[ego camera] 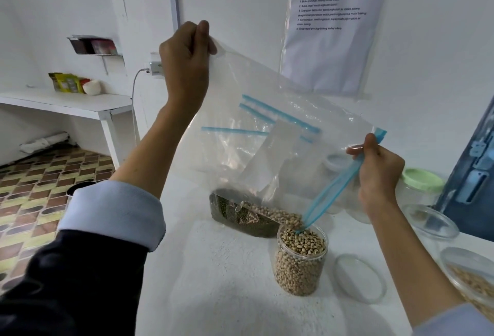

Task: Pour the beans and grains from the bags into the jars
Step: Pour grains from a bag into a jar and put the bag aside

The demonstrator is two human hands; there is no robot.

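Beans [278,215], pale with dark eyes, lay gathered in the low corner of a clear zip bag [267,132], right over the mouth of an open plastic jar [300,258] on the white table [213,269]. The bag's long axis slanted down from upper left to lower right. The left hand [187,52] pinched the raised closed corner high up; the right hand [379,172], the nearer one to the jar, gripped the blue zip strip at the mouth, just above and right of the rim. The jar looked almost full, so I judged little remained to tip out. Its round clear lid [359,278] lay flat beside it. Behind, a bag of small dark green grains [240,218] waited.
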